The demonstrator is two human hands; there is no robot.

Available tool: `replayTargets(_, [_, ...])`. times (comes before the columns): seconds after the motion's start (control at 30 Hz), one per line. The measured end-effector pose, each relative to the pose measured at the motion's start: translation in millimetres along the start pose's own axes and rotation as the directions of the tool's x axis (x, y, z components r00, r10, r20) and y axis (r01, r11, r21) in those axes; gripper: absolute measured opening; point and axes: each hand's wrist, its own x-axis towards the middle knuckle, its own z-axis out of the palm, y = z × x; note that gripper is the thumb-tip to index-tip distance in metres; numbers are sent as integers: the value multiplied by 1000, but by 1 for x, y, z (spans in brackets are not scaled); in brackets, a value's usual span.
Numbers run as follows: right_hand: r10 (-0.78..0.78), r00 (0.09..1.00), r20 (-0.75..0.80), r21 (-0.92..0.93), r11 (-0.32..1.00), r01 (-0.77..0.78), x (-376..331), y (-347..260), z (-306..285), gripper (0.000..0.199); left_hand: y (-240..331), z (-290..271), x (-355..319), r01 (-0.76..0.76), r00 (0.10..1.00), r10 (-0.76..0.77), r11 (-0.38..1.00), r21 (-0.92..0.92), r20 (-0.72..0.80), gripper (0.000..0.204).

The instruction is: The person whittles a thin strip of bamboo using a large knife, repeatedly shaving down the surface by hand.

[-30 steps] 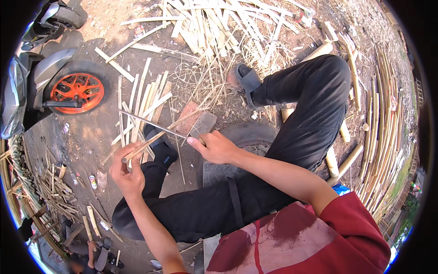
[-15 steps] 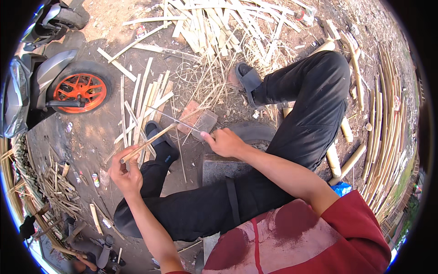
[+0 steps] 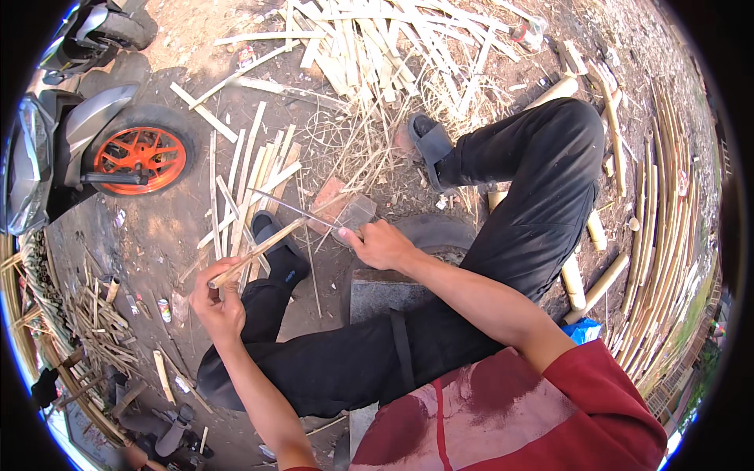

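My left hand [image 3: 220, 302] is closed around the near end of a split bamboo strip [image 3: 263, 249], which slants up and away to the right. In my right hand [image 3: 381, 245] is a thin-bladed knife [image 3: 294, 209]. Its blade points left, crossing close to the strip's far end; whether the edge touches the bamboo I cannot tell. The right thumb lies along the knife's handle end. Both hands are held above the ground in front of my bent legs.
Bamboo strips [image 3: 255, 177] lie beyond my left foot, with a larger pile [image 3: 369, 47] farther off. Bricks [image 3: 334, 204] and a tyre [image 3: 436, 229] sit between my feet. A motorcycle wheel [image 3: 141, 161] stands left, long bamboo poles [image 3: 667, 235] right. Another person [image 3: 157, 432] is lower left.
My left hand has turned the strip slightly, so its near end shows less. The knife's blade has shifted a little left, and its tip is slightly lower in view.
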Motion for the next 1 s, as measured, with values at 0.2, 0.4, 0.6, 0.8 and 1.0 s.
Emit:
replayTargets(0.2, [38, 996, 74, -18, 999, -37, -13, 2, -15, 79, -8, 6, -1, 41, 997, -48, 993, -109, -67, 13])
replayTargets(0.4, [-109, 994, -33, 120, 986, 112, -4, -47, 10, 79, 6, 11, 5, -33, 999, 32, 997, -65, -25, 15])
replayTargets(0.6, [-69, 997, 27, -73, 995, 70, 15, 7, -3, 77, 13, 20, 5, -138, 989, 141, 988, -68, 44, 11])
replayTargets(0.8, [-17, 987, 158, 15, 1000, 14, -27, -27, -21, 75, 12, 26, 8, -130, 991, 130, 990, -45, -6, 13])
replayTargets(1.0, [111, 993, 37, -171, 980, -103, -2, 18, -18, 73, 3, 15, 9, -27, 997, 24, 999, -40, -78, 15])
